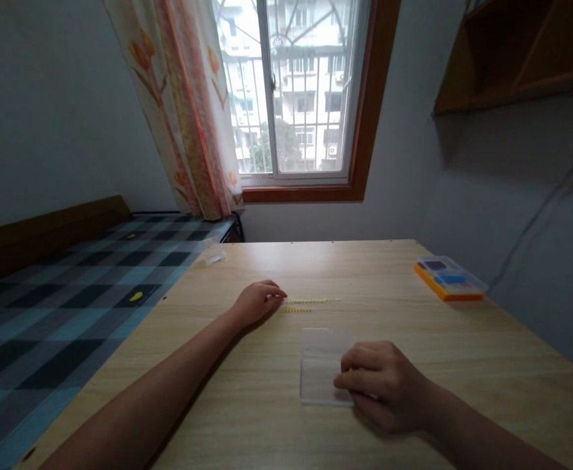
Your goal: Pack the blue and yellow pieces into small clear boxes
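My left hand (261, 303) rests on the table, with its fingertips closed together at the left end of a row of tiny pale yellow pieces (318, 301). Whatever lies between those fingertips is too small to make out. Just in front of that row runs a shorter row of deeper yellow pieces (299, 311). Nearer to me lies a clear, shallow plastic box (318, 378). Over its right side is my right hand (387, 385), thumb and forefinger pinched together; I cannot make out anything between them. This hand hides the box's right edge.
An orange case (448, 295) with a clear lid and blue contents sits at the table's right edge. A crumpled clear plastic piece (214, 256) lies at the far left corner of the wooden table (247, 411). A checked bed (95, 287) adjoins on the left.
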A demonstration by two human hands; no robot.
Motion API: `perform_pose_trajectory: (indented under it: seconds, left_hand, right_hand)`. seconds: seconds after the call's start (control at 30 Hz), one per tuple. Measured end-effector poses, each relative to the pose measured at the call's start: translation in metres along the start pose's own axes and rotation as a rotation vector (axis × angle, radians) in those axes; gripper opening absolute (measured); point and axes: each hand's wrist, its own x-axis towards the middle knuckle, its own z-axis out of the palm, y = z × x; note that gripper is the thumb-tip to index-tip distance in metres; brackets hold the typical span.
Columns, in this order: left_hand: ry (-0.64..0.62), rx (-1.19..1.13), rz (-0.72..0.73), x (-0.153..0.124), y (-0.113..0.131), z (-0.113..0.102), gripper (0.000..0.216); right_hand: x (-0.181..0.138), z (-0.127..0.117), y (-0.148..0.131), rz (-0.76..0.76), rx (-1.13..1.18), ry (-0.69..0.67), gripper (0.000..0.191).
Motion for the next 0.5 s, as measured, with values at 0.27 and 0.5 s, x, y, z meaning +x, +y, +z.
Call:
perform_pose_trajectory:
  seconds: [0.27, 0.5]
  left_hand:
    - [-0.004, -0.049, 0.044, 0.0033, -0.0063, 0.0023, 0.021]
    - [0.045, -0.03, -0.014, 0.0008, -0.0067, -0.0003, 0.023]
  right_hand:
    - [-0.0021, 0.0004, 0.0, 0.005, -0.004, -0.024, 0.023]
    - [-0.0032, 0.0005, 0.0008, 0.011, 0.009, -0.005, 0.024]
